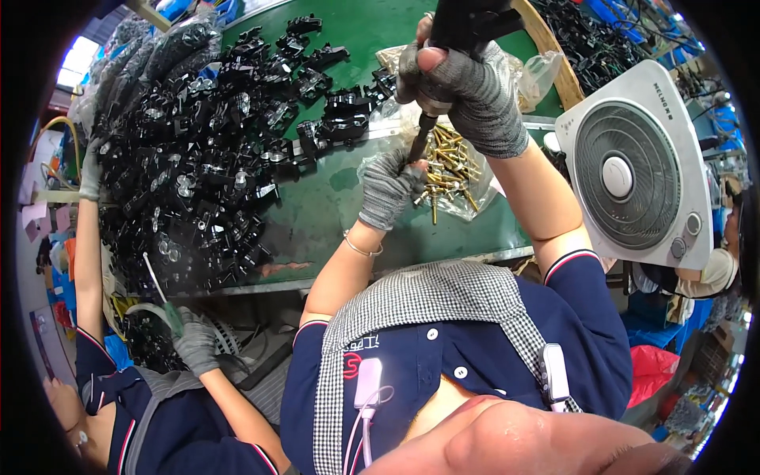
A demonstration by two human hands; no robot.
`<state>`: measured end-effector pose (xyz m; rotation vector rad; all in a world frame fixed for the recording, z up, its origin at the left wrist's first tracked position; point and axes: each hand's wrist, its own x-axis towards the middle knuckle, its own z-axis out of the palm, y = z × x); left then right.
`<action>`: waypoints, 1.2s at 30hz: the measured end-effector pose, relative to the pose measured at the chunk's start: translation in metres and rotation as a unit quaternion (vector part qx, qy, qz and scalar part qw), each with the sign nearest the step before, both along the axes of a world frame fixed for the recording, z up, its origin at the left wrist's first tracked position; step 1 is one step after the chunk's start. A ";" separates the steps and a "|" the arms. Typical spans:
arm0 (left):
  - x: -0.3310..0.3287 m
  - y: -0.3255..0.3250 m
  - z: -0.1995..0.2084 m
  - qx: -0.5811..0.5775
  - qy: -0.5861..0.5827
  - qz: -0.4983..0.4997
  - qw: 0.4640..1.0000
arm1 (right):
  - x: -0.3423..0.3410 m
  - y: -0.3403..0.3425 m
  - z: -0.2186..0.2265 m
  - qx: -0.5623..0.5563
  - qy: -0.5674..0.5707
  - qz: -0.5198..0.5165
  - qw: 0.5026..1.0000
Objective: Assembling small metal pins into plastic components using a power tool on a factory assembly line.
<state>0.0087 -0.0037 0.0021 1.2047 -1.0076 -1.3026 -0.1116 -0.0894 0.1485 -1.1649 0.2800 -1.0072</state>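
My right hand, in a grey knitted glove with bare fingertips, grips a black power screwdriver held above the bench. The tool's dark bit points down toward my left hand. My left hand, gloved the same way, is closed at the bit's lower end. Its fingers hide what they hold there, if anything. Just right of it, brass-coloured bolts lie in a clear plastic bag. Black molded parts lie on the bench to the left of my hands.
A big heap of black parts covers the left of the green bench. A white-grey fan stands on the right. At the left a co-worker's gloved hand holds a green-handled screwdriver; the other hand reaches the heap.
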 end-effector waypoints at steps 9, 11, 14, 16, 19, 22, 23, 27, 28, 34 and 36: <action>0.007 -0.012 -0.035 -0.113 -0.641 0.021 0.759 | -0.079 0.019 -0.094 -0.338 0.662 -0.060 0.666; 0.014 -0.013 -0.036 -0.141 -0.670 0.066 0.726 | -0.092 0.045 -0.129 -0.277 0.752 0.016 0.597; 0.020 -0.020 -0.043 -0.156 -0.723 0.132 0.659 | -0.115 0.059 -0.184 -0.269 0.774 -0.004 0.573; 0.023 -0.028 -0.049 0.144 -0.587 -0.041 0.796 | -0.120 0.057 -0.190 -0.258 0.781 -0.002 0.569; 0.026 -0.026 -0.076 0.041 -0.538 -0.029 0.841 | -0.127 0.057 -0.192 -0.257 0.755 -0.004 0.603; 0.022 -0.036 -0.081 -0.052 -0.438 -0.008 0.898 | -0.131 0.050 -0.172 -0.261 0.725 -0.002 0.638; 0.017 -0.042 -0.074 -0.089 -0.366 0.000 0.926 | -0.134 0.047 -0.165 -0.266 0.681 -0.059 0.679; -0.004 -0.063 -0.020 -0.183 -0.200 0.018 0.962 | -0.152 0.014 -0.123 -0.268 0.552 -0.220 0.759; -0.008 -0.066 -0.004 -0.208 -0.183 0.026 0.961 | -0.152 0.010 -0.111 -0.222 0.524 -0.275 0.775; 0.010 -0.046 0.020 -0.161 -0.221 0.001 0.962 | -0.160 0.031 -0.087 -0.215 0.473 -0.235 0.822; 0.024 -0.031 0.002 -0.137 -0.216 0.000 0.967 | -0.158 0.043 -0.086 -0.193 0.496 -0.188 0.826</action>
